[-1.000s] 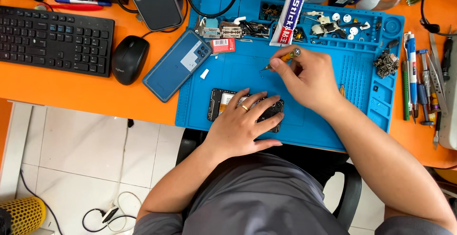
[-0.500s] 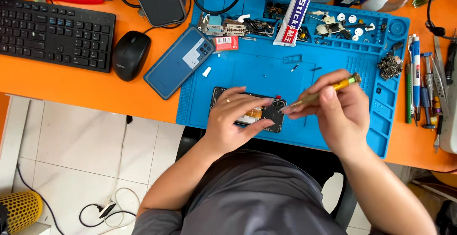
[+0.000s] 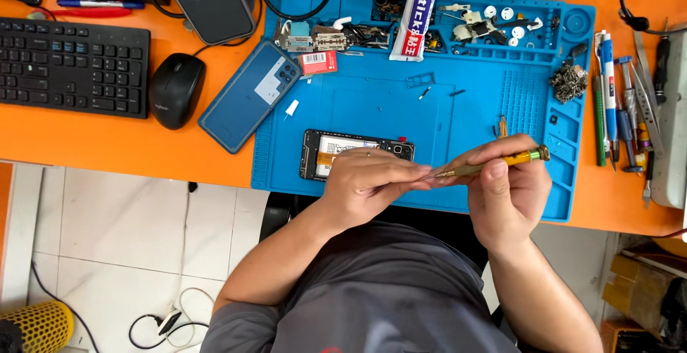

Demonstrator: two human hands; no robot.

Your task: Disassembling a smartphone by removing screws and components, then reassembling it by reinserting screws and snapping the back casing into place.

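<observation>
Two hands pinch one slim, yellow-handled screwdriver (image 3: 494, 163) level.

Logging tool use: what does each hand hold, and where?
Right hand grips a yellow-handled screwdriver by its handle. Left hand fingers pinch at its tip.

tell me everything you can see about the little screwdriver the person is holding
The screwdriver is slim, with a yellow-gold metallic-looking handle, a dark cap at its outer end and a thin grey shaft. It lies almost level, slightly tilted, held above the near edge of the blue work mat. The right hand grips the handle between thumb and fingers. Its tip points toward the left hand, whose fingertips meet it; what they pinch there is too small to tell.
</observation>
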